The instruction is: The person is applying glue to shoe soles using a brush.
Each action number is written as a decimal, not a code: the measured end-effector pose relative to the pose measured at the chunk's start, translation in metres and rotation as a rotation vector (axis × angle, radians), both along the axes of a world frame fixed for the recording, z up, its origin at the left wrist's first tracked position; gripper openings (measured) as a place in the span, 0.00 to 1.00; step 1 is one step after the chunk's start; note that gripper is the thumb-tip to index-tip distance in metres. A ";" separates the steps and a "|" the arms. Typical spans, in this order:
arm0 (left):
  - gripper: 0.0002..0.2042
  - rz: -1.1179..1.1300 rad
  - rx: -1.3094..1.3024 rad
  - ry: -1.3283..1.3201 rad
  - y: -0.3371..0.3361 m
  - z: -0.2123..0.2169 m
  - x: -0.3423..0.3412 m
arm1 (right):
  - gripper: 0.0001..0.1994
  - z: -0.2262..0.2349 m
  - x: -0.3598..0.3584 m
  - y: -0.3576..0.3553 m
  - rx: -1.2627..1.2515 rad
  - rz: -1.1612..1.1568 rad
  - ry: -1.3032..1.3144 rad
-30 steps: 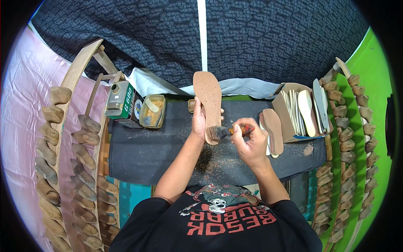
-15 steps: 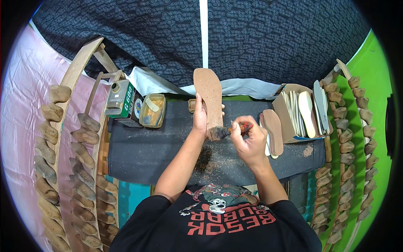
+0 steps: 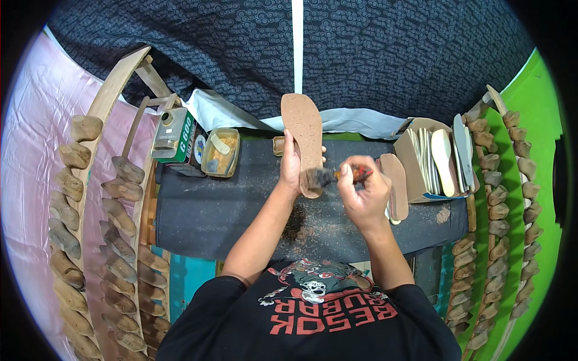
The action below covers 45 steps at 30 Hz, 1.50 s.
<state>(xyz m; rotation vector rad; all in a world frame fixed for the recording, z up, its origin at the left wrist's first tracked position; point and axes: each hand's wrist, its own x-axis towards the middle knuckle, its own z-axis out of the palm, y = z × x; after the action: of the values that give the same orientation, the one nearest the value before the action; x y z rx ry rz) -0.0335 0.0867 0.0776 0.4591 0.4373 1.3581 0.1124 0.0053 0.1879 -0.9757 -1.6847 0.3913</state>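
Observation:
Above the dark table, my left hand (image 3: 291, 166) grips a tan shoe insole (image 3: 305, 123) from its left edge, with fingertips showing at the right edge. The insole stands lengthwise, its wide toe end away from me. In my right hand (image 3: 365, 191) is a brush (image 3: 328, 176) with a red handle, the fingers closed round it. Its dark bristles touch the insole's heel end. Just right of that hand, a small stack of brown insoles (image 3: 396, 186) lies on the table.
A cardboard box (image 3: 415, 174) of pale insoles stands at the right. On the left are a green metal can (image 3: 174, 135) and a yellowish tub (image 3: 227, 171) with a scraper-like piece. Crumbs litter the dark tabletop (image 3: 253, 210). Racks of wooden shoe lasts (image 3: 75, 155) flank both sides.
The brush has moved slightly up the insole from its heel tip, and my right hand has lifted a little away from me. The left hand keeps its hold.

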 end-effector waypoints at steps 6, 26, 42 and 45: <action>0.35 0.057 -0.022 -0.032 -0.001 0.002 -0.003 | 0.03 -0.008 0.000 -0.004 -0.036 0.044 -0.018; 0.34 0.104 0.007 -0.090 0.002 0.002 -0.006 | 0.03 0.004 0.015 -0.012 0.029 -0.010 -0.050; 0.34 0.049 -0.049 -0.160 -0.005 0.001 -0.001 | 0.03 -0.004 0.008 -0.016 0.010 0.027 -0.043; 0.34 0.087 -0.063 -0.170 -0.004 0.004 -0.001 | 0.04 -0.011 0.014 -0.014 -0.034 -0.001 -0.033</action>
<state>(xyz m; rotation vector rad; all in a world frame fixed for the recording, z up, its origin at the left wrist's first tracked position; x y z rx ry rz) -0.0349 0.0828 0.0813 0.2722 0.3624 1.4502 0.1266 -0.0092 0.1774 -1.0124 -1.7120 0.4063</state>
